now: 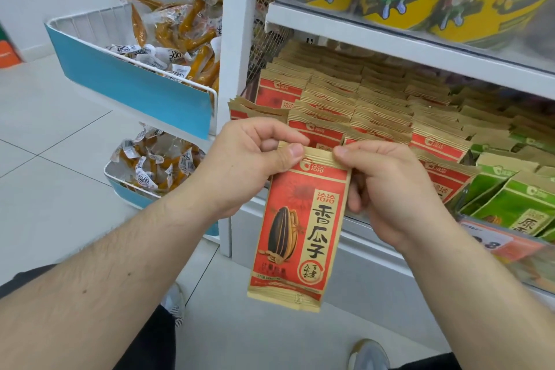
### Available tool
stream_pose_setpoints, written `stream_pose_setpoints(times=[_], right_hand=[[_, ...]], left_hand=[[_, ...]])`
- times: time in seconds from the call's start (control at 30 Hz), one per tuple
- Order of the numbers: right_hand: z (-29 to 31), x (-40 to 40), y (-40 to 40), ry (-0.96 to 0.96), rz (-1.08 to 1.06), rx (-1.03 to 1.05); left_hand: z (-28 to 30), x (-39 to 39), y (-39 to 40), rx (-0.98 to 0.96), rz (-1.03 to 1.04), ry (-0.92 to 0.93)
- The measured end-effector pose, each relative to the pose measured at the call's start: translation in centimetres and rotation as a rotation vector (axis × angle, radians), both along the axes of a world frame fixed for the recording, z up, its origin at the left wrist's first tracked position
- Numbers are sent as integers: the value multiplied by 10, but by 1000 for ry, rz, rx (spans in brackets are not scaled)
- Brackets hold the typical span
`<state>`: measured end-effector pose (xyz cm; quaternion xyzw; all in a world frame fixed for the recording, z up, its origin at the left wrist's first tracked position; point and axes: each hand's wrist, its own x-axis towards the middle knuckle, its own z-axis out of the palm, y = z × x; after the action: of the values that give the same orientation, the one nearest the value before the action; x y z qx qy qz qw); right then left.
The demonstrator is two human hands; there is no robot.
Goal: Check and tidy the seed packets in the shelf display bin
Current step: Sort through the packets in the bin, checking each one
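Before shelf bin [345, 228], seed packet [295, 228] pinched between both hands [315, 159]

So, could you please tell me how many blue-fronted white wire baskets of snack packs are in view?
2: the upper blue-fronted white wire basket at left, and the lower basket beneath it, partly hidden.

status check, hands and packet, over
Left hand and right hand both pinch the red seed packet by its top edge. Packet hangs upright before the display bin. Nothing in the way.
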<state>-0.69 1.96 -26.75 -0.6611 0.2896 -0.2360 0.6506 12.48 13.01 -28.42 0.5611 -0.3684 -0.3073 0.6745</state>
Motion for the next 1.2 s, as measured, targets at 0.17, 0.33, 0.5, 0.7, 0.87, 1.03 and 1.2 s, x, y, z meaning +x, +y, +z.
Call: stream_pose_setpoints(times=[0.17,0.33,0.5,0.7,0.87,1.03,1.2], right_hand=[[-2,-2,-3,1,6,82],[-1,-2,-1,-6,-16,-6],[3,-4,-11,-74,-147,24],[-2,-12,-10,94,89,-121],[-7,-14,-7,138,262,-44],[-3,-18,-12,96,355,51],[-4,-19,-15,101,417,53]], left_hand=[[-1,-3,-1,-3,-16,22],[-4,-3,-4,10,-10,68],[-11,-7,-2,180,-252,66],[-6,-6,-3,79,-100,154],[0,0,5,113,-155,201],[-2,6,11,148,-218,221],[-4,8,10,143,-230,239]])
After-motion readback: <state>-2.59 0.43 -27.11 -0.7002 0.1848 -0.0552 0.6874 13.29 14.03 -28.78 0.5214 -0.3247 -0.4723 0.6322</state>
